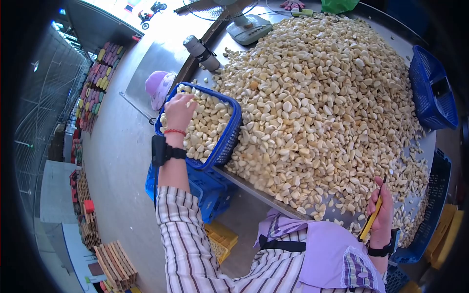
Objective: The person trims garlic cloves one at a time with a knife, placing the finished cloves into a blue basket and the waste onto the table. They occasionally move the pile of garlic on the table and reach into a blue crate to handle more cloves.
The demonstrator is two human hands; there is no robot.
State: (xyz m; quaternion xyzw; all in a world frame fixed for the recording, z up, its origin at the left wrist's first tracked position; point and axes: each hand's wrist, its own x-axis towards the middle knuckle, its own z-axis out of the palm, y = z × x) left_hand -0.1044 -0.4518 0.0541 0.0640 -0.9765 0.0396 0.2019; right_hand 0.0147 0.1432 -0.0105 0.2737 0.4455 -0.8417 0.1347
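Over the blue basket (228, 136), the left hand (180, 110) bends its fingers among pale pieces (205, 117); whether it grips any cannot be told. The right hand (384, 205) is wrapped around a yellow tool (369, 224) beside the heap (312, 88) on the worktop (429, 140). Best to release pieces low, inside the rim, with the tool's tip well clear.

Basket (226, 141) — plastic; table (430, 143) — smooth, probably metal.
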